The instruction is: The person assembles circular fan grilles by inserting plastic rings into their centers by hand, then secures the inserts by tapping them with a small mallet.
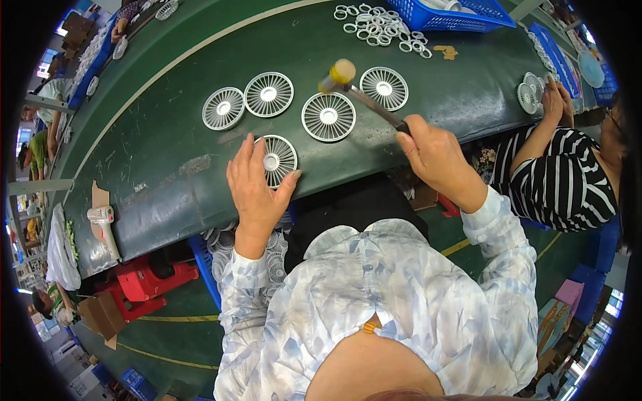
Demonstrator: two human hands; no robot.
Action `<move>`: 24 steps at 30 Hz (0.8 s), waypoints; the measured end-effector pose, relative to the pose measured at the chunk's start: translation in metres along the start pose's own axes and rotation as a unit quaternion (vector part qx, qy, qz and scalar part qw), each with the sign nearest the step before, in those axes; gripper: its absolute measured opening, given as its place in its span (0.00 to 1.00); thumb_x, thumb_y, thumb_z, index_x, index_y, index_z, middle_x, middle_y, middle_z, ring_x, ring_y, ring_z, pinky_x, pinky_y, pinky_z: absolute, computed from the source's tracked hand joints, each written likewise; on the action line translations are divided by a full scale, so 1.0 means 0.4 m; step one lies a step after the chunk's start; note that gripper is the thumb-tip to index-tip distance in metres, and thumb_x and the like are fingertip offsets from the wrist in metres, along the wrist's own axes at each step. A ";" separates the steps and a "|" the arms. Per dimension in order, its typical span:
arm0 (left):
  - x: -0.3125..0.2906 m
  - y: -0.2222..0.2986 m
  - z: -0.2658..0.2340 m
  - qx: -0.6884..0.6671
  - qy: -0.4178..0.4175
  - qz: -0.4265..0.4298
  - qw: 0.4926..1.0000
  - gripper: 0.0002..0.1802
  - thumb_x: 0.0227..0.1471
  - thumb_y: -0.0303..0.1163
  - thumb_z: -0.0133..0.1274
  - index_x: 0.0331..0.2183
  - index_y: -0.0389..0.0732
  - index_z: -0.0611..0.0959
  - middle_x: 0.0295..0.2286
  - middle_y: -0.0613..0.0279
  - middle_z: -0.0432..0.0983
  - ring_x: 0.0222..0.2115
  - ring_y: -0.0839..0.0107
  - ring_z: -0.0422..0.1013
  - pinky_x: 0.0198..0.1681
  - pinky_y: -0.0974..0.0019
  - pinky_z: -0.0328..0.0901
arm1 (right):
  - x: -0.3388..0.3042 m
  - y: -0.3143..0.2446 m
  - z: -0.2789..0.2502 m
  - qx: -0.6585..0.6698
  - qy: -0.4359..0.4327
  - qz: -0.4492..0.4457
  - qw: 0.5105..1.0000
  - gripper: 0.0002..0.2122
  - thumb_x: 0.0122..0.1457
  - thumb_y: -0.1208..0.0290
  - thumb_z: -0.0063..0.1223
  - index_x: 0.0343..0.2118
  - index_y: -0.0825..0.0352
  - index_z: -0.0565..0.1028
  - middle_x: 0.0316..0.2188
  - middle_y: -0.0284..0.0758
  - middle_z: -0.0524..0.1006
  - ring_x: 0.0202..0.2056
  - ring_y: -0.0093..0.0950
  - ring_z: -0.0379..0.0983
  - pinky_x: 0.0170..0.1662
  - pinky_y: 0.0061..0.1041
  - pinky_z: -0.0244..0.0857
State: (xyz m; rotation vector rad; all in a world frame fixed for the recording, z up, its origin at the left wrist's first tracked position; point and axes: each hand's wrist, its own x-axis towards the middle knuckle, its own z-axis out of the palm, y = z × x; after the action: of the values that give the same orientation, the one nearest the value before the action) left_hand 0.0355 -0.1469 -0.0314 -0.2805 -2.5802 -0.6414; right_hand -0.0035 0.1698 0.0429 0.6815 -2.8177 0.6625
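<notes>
My right hand (pixel 438 157) is closed around the handle of a mallet (pixel 364 97) with a yellow head, raised over the green work surface. My left hand (pixel 257 177) clasps a silver-grey spoked disc (pixel 285 158), fingers at its left edge and thumb at its lower right; the palm covers part of it. Further away lie four similar pieces: a left disc (pixel 223 108), a second disc (pixel 269 94), a middle disc (pixel 328 116) below the mallet head, and a right disc (pixel 384 88) partly behind the handle.
Many pale rings (pixel 374 25) are piled at the far side beside a blue basket (pixel 461 20). A hot-air-gun-shaped tool (pixel 101 215) lies at left. At right, a co-worker in a striped top (pixel 555 174) handles discs. A red stool (pixel 150 277) stands below the table edge.
</notes>
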 end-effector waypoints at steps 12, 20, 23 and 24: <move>-0.007 0.018 0.007 -0.029 -0.041 -0.103 0.993 0.69 0.34 0.48 0.74 0.66 0.32 0.50 0.57 0.51 0.69 0.58 0.52 0.66 0.61 0.30 0.48 | 0.030 -0.096 0.106 0.058 -0.061 -0.159 0.984 0.09 0.60 0.70 0.57 0.33 0.69 0.69 0.21 0.43 0.74 0.22 0.46 0.73 0.24 0.41 0.65; -0.014 0.022 0.001 -0.022 -0.036 -0.121 0.992 0.65 0.35 0.45 0.73 0.66 0.36 0.53 0.59 0.56 0.68 0.59 0.54 0.65 0.62 0.32 0.48 | 0.032 -0.122 0.116 0.004 -0.087 -0.151 0.985 0.13 0.60 0.66 0.58 0.28 0.67 0.67 0.16 0.41 0.73 0.20 0.43 0.73 0.22 0.39 0.66; -0.002 0.022 -0.011 -0.016 -0.057 -0.088 0.994 0.64 0.35 0.44 0.73 0.66 0.37 0.55 0.59 0.54 0.68 0.58 0.52 0.65 0.63 0.35 0.48 | 0.034 -0.088 0.115 -0.002 -0.147 -0.138 0.980 0.13 0.60 0.65 0.58 0.30 0.67 0.67 0.16 0.43 0.73 0.21 0.46 0.73 0.24 0.41 0.66; 0.006 0.021 -0.041 -0.006 -0.100 -0.078 0.992 0.63 0.35 0.43 0.73 0.66 0.37 0.56 0.59 0.53 0.68 0.58 0.51 0.65 0.64 0.39 0.49 | 0.038 -0.084 0.101 0.017 -0.150 -0.130 0.980 0.13 0.60 0.65 0.58 0.30 0.68 0.68 0.17 0.44 0.74 0.22 0.48 0.74 0.25 0.43 0.66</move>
State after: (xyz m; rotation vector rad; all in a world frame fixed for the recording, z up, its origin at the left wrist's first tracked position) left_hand 0.0422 -0.1474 -0.0138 -0.1532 -2.8117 -0.7162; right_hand -0.0034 0.1184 0.0237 1.2235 -2.9054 0.6067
